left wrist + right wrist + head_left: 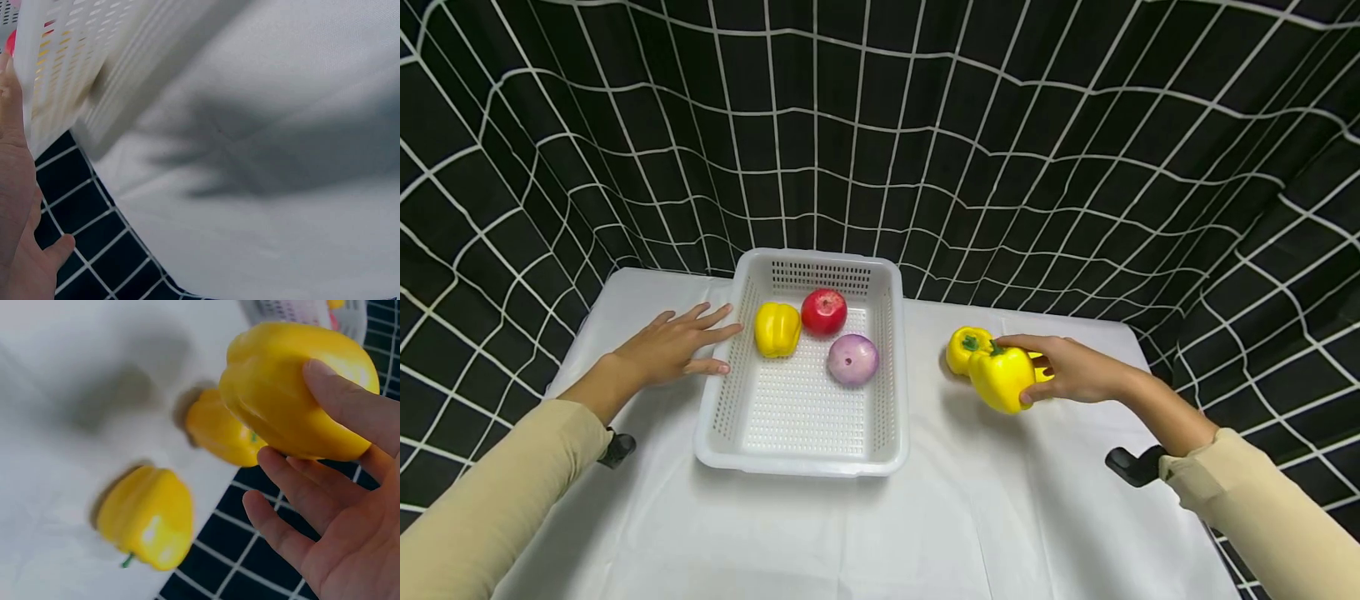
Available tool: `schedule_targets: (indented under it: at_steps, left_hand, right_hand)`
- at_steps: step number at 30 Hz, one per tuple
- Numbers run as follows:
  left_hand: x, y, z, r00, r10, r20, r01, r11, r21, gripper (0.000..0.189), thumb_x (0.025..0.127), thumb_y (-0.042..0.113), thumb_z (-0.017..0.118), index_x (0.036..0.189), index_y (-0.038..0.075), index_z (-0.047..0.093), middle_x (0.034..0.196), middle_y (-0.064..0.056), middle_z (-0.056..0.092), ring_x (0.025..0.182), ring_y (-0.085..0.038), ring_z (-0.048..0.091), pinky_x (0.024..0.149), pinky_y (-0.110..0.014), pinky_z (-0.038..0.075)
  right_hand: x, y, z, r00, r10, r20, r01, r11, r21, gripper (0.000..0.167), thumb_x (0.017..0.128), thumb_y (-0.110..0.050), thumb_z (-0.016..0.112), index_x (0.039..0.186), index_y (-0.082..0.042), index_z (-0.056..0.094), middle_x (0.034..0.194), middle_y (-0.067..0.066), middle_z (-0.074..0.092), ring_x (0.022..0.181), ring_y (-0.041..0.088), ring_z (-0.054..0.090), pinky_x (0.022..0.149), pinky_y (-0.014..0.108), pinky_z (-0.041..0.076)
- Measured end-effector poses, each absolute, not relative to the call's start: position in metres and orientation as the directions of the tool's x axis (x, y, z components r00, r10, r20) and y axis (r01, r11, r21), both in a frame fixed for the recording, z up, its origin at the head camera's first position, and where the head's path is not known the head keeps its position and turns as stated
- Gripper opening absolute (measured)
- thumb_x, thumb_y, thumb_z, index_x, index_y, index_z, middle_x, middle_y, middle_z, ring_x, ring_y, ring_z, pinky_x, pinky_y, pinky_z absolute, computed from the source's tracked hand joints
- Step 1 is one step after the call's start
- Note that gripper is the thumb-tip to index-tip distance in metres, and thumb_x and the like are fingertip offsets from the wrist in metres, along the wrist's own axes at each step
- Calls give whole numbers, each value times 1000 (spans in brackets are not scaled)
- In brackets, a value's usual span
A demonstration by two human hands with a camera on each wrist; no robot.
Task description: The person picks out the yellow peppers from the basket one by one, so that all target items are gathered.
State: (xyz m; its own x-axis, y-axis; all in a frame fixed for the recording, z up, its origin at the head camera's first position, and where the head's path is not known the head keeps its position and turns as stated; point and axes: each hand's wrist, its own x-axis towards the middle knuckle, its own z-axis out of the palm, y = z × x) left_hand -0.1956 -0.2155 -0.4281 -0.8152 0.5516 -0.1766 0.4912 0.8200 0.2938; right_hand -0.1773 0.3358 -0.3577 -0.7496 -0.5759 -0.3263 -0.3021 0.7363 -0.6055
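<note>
My right hand (1071, 368) grips a yellow bell pepper (1002, 380), thumb on one side and fingers on the other. In the right wrist view the held pepper (294, 387) hangs above the cloth, apart from two more yellow peppers lying there, one bell pepper (222, 428) behind it and another bell pepper (150, 519) lower left. My left hand (681, 343) has its fingers spread at the left rim of a white plastic basket (805, 462); whether it touches the rim I cannot tell. Inside the basket are a yellow bell pepper (777, 329), a red round fruit (824, 312) and a purple onion (853, 360).
A white cloth (925, 533) covers the table under the basket and peppers. Black curtains with a white grid (880, 125) rise behind and at both sides. Dark wrist mounts (1135, 467) stick out from both sleeves.
</note>
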Motion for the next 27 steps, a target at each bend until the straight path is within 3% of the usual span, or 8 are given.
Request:
schedule_targets:
  at_steps: [19, 27]
  left_hand:
    - [-197, -215, -429, -821, 538, -191, 477, 830, 290, 73, 93, 55, 60, 154, 21, 39, 164, -11, 21, 149, -43, 13, 113, -71, 12]
    - [-197, -215, -429, -820, 541, -185, 481, 828, 288, 73, 93, 55, 60, 154, 21, 39, 164, -11, 22, 149, -44, 14, 113, -72, 13]
  right_hand:
    - [-158, 392, -414, -788, -487, -376, -187, 772, -608, 80, 83, -20, 82, 146, 6, 40, 142, 32, 44, 125, 52, 49, 98, 58, 48]
    - [-152, 404, -432, -795, -475, -378, -141, 750, -646, 81, 84, -17, 81, 146, 10, 37, 144, 32, 42, 130, 54, 41, 102, 62, 43]
